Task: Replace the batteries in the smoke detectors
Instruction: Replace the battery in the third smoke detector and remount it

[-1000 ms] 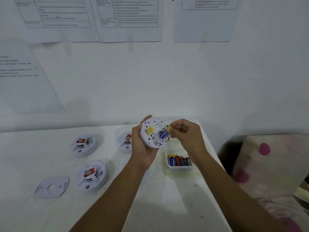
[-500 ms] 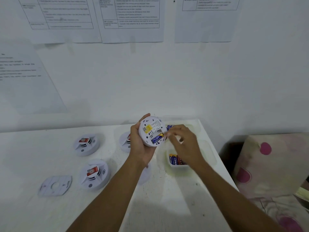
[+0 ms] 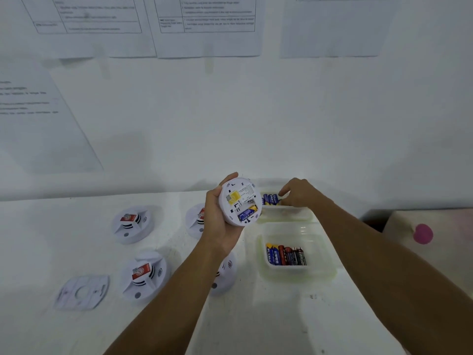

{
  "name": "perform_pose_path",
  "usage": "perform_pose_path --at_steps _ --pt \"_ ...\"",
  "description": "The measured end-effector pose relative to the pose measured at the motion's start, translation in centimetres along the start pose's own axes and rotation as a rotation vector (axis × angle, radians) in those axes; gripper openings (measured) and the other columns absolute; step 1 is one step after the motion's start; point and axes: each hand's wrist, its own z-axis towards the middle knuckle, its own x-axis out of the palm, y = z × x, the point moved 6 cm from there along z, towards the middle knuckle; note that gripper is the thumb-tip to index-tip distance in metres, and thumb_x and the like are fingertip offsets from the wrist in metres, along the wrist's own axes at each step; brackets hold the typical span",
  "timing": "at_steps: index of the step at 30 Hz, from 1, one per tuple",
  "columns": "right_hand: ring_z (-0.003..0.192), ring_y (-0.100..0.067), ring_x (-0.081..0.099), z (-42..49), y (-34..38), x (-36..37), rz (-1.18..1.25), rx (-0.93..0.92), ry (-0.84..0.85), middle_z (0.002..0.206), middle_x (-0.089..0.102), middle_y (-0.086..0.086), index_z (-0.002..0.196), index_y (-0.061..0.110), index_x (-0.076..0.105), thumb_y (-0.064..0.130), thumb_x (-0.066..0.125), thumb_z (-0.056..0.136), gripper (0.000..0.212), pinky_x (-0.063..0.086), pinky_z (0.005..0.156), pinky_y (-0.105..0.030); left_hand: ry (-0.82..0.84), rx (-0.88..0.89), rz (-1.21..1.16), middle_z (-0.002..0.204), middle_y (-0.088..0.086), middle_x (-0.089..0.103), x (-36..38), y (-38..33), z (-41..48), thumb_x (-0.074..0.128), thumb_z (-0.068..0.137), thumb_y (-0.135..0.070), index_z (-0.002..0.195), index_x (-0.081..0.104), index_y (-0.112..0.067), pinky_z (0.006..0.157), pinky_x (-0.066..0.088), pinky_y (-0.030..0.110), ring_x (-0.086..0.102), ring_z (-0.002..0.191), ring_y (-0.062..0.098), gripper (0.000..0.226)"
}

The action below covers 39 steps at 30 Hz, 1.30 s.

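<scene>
My left hand (image 3: 217,221) grips a round white smoke detector (image 3: 240,203) above the table, with its back turned to me. One blue and yellow battery (image 3: 247,212) sits in its open compartment. My right hand (image 3: 299,196) reaches into the far clear tray (image 3: 289,213), and its fingertips pinch the end of one of the blue batteries (image 3: 270,199) lying there. The near clear tray (image 3: 294,231) holds several mixed blue, red and black batteries (image 3: 285,254).
Other smoke detectors lie on the white table, one (image 3: 131,224) far left, one (image 3: 143,275) near left, one (image 3: 195,221) behind my left wrist and one (image 3: 224,275) under my forearm. A loose mounting plate (image 3: 82,292) lies left. A pink-dotted cloth (image 3: 422,233) is beyond the table's right edge.
My right hand left the detector's compartment and moved right and back into the far tray. The battery it was pressing now sits in the detector.
</scene>
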Motion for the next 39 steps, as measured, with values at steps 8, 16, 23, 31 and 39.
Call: perform_pose_path --at_steps 8,16,23,31,39 --pt "0.077 -0.019 0.07 0.1 -0.8 -0.4 0.286 0.063 -0.075 0.095 0.073 -0.008 0.085 0.015 0.076 0.009 0.08 0.073 0.014 0.057 0.065 -0.027 0.009 -0.011 -0.008 0.129 0.01 0.061 0.0 0.4 0.6 0.035 0.097 -0.034 0.122 0.063 -0.022 0.102 0.042 0.053 0.057 0.117 0.03 0.039" --pt "0.068 -0.022 0.069 -7.8 3.2 -4.3 0.83 -0.18 -0.203 0.088 0.068 -0.009 0.101 0.019 0.068 0.011 0.066 0.09 0.014 0.051 0.057 -0.029 0.0 -0.028 -0.015 0.127 0.009 0.063 0.5 0.9 0.0 0.035 0.097 -0.034 0.122 0.064 -0.024 0.094 0.048 0.05 0.058 0.113 0.031 0.039" --pt "0.056 -0.014 0.062 -14.9 7.1 -1.8 0.787 -0.272 -0.383 0.077 0.066 0.0 0.075 0.011 0.071 0.008 0.079 0.078 0.009 0.049 0.05 -0.023 -0.004 0.008 0.008 0.117 0.009 0.066 1.4 1.4 -1.5 0.032 0.098 -0.033 0.122 0.063 -0.023 0.087 0.049 0.043 0.061 0.104 0.028 0.041" --pt "0.083 -0.005 0.067 -18.3 9.2 1.1 0.691 -0.393 -0.437 0.095 0.068 0.009 0.097 0.015 0.078 0.006 0.074 0.081 0.019 0.057 0.074 -0.02 -0.009 0.009 0.039 0.114 0.008 0.068 1.9 1.6 -4.3 0.033 0.097 -0.035 0.124 0.063 -0.024 0.081 0.052 0.039 0.064 0.1 0.026 0.042" --pt "0.113 -0.015 0.044 -18.4 7.0 1.7 0.808 -0.069 -0.37 0.12 0.046 0.007 0.116 0.039 0.043 0.031 0.091 0.06 0.074 0.049 0.089 -0.031 0.026 0.005 0.022 0.117 0.009 0.067 2.5 2.2 -6.9 0.033 0.097 -0.032 0.119 0.064 -0.023 0.099 0.043 0.052 0.06 0.109 0.03 0.039"
